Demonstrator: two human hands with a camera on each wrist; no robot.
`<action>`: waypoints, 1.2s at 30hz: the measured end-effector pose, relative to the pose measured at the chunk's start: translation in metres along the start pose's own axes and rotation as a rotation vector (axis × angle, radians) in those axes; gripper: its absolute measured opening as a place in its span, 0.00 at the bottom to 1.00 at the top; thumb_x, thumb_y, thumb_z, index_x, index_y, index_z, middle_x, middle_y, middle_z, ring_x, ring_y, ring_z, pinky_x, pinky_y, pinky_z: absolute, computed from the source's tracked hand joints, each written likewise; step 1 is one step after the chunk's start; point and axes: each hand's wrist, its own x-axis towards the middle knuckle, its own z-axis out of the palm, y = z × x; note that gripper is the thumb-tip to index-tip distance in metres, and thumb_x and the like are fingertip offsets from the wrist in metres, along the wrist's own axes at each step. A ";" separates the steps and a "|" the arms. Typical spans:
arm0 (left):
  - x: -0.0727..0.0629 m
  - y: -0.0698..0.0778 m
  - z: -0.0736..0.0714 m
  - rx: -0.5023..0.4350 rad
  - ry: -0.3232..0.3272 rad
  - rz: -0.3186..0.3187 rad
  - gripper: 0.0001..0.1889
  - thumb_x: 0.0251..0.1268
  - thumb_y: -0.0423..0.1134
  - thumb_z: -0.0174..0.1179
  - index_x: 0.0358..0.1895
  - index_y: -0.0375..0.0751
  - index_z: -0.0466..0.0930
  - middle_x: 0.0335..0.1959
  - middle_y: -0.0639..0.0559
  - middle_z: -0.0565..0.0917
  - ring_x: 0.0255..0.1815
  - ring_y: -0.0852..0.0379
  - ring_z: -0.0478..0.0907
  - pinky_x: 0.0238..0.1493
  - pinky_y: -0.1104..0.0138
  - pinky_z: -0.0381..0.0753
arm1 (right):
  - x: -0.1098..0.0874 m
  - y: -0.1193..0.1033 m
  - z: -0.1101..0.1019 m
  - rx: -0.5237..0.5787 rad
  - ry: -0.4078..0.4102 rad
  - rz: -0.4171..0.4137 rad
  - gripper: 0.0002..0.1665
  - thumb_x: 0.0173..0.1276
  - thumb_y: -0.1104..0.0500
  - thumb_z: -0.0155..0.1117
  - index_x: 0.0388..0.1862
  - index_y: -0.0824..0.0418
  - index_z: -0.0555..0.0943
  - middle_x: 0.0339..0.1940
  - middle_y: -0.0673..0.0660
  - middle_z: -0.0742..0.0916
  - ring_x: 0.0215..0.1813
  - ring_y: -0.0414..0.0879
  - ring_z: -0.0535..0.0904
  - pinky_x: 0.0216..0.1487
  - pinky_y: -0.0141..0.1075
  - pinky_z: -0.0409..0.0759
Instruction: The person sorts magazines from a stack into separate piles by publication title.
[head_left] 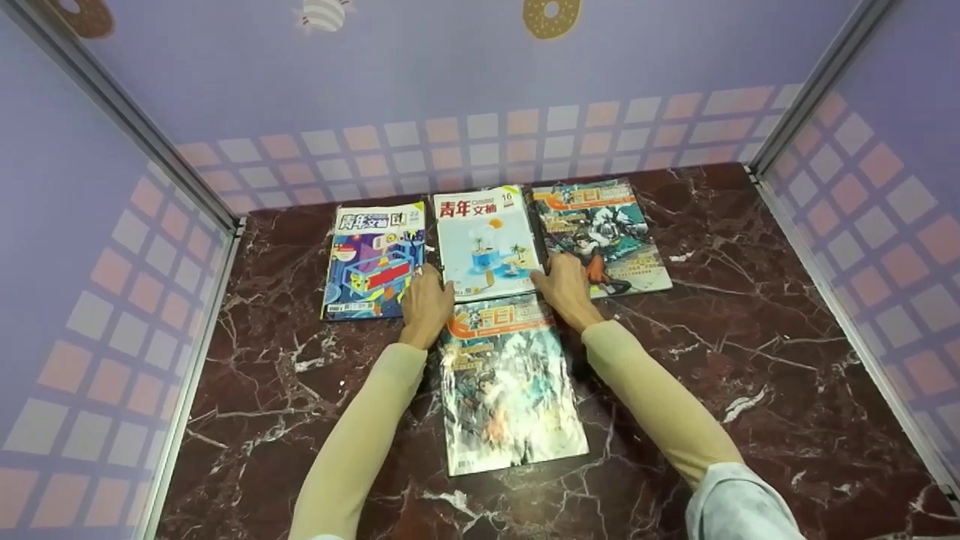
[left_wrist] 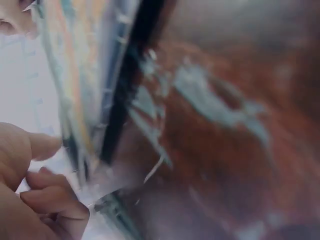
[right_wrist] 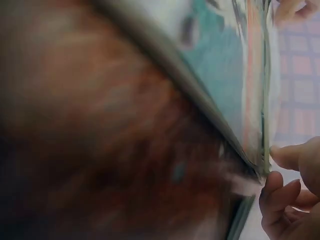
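Note:
Three magazines lie side by side: one with a blue and purple cover (head_left: pixel 375 262), a white one with palm trees (head_left: pixel 491 244) and an orange-titled comic magazine (head_left: pixel 600 236). A second orange-titled magazine (head_left: pixel 510 390) lies nearer, its top edge against the white one's bottom edge. My left hand (head_left: pixel 427 304) pinches the white magazine's lower left corner, beside the blue and purple one. At the lower right corner my right hand (head_left: pixel 568 289) does the same, close to the comic magazine. Both wrist views show curled fingers and a thumb near magazine edges, partly blurred.
The magazines lie on a dark red marbled tabletop (head_left: pixel 712 405). A purple back wall (head_left: pixel 450 67) with pale pink and white squares stands behind them. Similar side walls rise at the left (head_left: pixel 97 300) and right (head_left: pixel 900 247), with grey metal strips along their corners.

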 end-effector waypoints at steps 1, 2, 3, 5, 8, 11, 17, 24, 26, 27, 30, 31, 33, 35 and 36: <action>-0.005 0.002 -0.005 -0.003 0.016 0.011 0.15 0.79 0.45 0.62 0.53 0.35 0.81 0.39 0.35 0.89 0.37 0.35 0.88 0.36 0.43 0.85 | -0.001 0.007 0.001 -0.012 0.021 -0.009 0.25 0.73 0.50 0.74 0.19 0.55 0.73 0.16 0.52 0.75 0.19 0.45 0.67 0.24 0.42 0.66; -0.012 0.002 -0.011 -0.001 0.041 0.024 0.11 0.78 0.44 0.62 0.48 0.38 0.80 0.36 0.38 0.88 0.36 0.36 0.88 0.35 0.43 0.83 | -0.007 0.008 -0.003 -0.010 0.033 -0.014 0.22 0.73 0.51 0.74 0.23 0.58 0.78 0.19 0.56 0.81 0.21 0.49 0.73 0.27 0.42 0.72; -0.019 0.001 -0.015 -0.009 0.053 0.031 0.10 0.77 0.43 0.62 0.45 0.39 0.80 0.34 0.39 0.88 0.36 0.35 0.87 0.36 0.43 0.83 | -0.013 0.010 -0.006 -0.003 0.041 -0.018 0.19 0.73 0.51 0.74 0.26 0.60 0.81 0.22 0.59 0.85 0.24 0.52 0.78 0.30 0.45 0.76; -0.039 0.005 -0.032 -0.033 0.022 0.018 0.09 0.76 0.41 0.61 0.45 0.38 0.81 0.35 0.38 0.88 0.39 0.34 0.88 0.40 0.41 0.84 | -0.031 0.009 -0.014 0.002 0.069 -0.037 0.17 0.71 0.52 0.75 0.31 0.63 0.85 0.25 0.62 0.89 0.27 0.56 0.82 0.34 0.50 0.81; -0.062 -0.011 -0.036 -0.016 0.003 0.001 0.09 0.72 0.41 0.62 0.43 0.38 0.83 0.34 0.38 0.90 0.37 0.34 0.88 0.39 0.43 0.85 | -0.067 -0.008 -0.038 0.057 0.038 -0.055 0.14 0.71 0.56 0.74 0.32 0.67 0.89 0.25 0.64 0.91 0.26 0.59 0.85 0.36 0.56 0.85; -0.086 -0.030 -0.034 -0.030 -0.031 -0.006 0.12 0.70 0.45 0.63 0.36 0.39 0.85 0.33 0.39 0.90 0.34 0.38 0.88 0.38 0.48 0.86 | -0.098 -0.007 -0.048 0.095 0.008 -0.089 0.14 0.72 0.54 0.75 0.34 0.65 0.91 0.25 0.61 0.92 0.26 0.54 0.87 0.36 0.52 0.88; -0.138 -0.029 -0.048 -0.106 -0.168 -0.040 0.24 0.67 0.42 0.66 0.11 0.50 0.74 0.09 0.58 0.75 0.11 0.61 0.70 0.19 0.67 0.72 | -0.166 -0.023 -0.069 0.064 -0.201 0.043 0.16 0.69 0.53 0.79 0.34 0.64 0.86 0.23 0.57 0.87 0.20 0.42 0.76 0.22 0.35 0.78; -0.184 -0.023 -0.057 -0.184 -0.285 -0.115 0.26 0.69 0.37 0.66 0.09 0.51 0.72 0.05 0.54 0.78 0.05 0.64 0.77 0.13 0.69 0.80 | -0.223 -0.025 -0.079 -0.052 -0.241 0.123 0.24 0.65 0.50 0.83 0.23 0.58 0.76 0.18 0.49 0.74 0.21 0.43 0.68 0.24 0.35 0.67; -0.193 -0.022 -0.058 -0.195 -0.302 -0.132 0.26 0.69 0.38 0.66 0.10 0.52 0.72 0.06 0.53 0.79 0.05 0.62 0.78 0.13 0.68 0.80 | -0.232 -0.027 -0.080 -0.065 -0.231 0.141 0.22 0.65 0.51 0.83 0.25 0.60 0.79 0.20 0.52 0.79 0.22 0.44 0.71 0.26 0.37 0.69; -0.197 -0.021 -0.058 -0.201 -0.309 -0.133 0.25 0.69 0.38 0.65 0.10 0.52 0.71 0.06 0.53 0.79 0.05 0.62 0.78 0.12 0.68 0.80 | -0.236 -0.028 -0.081 -0.065 -0.230 0.146 0.21 0.65 0.51 0.83 0.28 0.61 0.80 0.21 0.53 0.81 0.23 0.44 0.72 0.26 0.39 0.71; -0.204 -0.019 -0.058 -0.226 -0.332 -0.134 0.26 0.71 0.39 0.64 0.10 0.53 0.70 0.05 0.57 0.76 0.05 0.62 0.78 0.12 0.70 0.77 | -0.244 -0.030 -0.078 -0.063 -0.221 0.161 0.19 0.66 0.52 0.83 0.36 0.64 0.83 0.27 0.58 0.87 0.26 0.47 0.78 0.29 0.43 0.77; -0.206 -0.018 -0.057 -0.238 -0.343 -0.133 0.26 0.71 0.39 0.64 0.10 0.52 0.70 0.04 0.58 0.76 0.05 0.62 0.78 0.11 0.70 0.75 | -0.246 -0.029 -0.076 -0.054 -0.214 0.163 0.19 0.66 0.53 0.83 0.38 0.65 0.83 0.28 0.58 0.87 0.27 0.48 0.79 0.30 0.44 0.77; -0.208 -0.018 -0.055 -0.254 -0.360 -0.127 0.26 0.72 0.40 0.64 0.11 0.52 0.70 0.04 0.59 0.74 0.05 0.63 0.77 0.12 0.72 0.73 | -0.248 -0.013 -0.062 -0.050 -0.194 0.155 0.21 0.66 0.51 0.83 0.39 0.64 0.83 0.29 0.58 0.87 0.27 0.47 0.80 0.29 0.43 0.78; -0.210 -0.020 -0.054 -0.279 -0.380 -0.126 0.23 0.73 0.41 0.65 0.14 0.48 0.76 0.05 0.58 0.76 0.05 0.64 0.77 0.12 0.73 0.73 | -0.249 0.003 -0.049 -0.040 -0.187 0.160 0.20 0.67 0.49 0.82 0.41 0.63 0.84 0.29 0.57 0.89 0.27 0.45 0.80 0.30 0.43 0.79; -0.211 -0.021 -0.052 -0.300 -0.398 -0.128 0.22 0.74 0.41 0.65 0.16 0.47 0.77 0.06 0.57 0.77 0.05 0.64 0.77 0.11 0.73 0.72 | -0.250 0.006 -0.046 -0.028 -0.181 0.157 0.20 0.67 0.49 0.82 0.40 0.63 0.84 0.29 0.57 0.89 0.27 0.45 0.80 0.30 0.43 0.79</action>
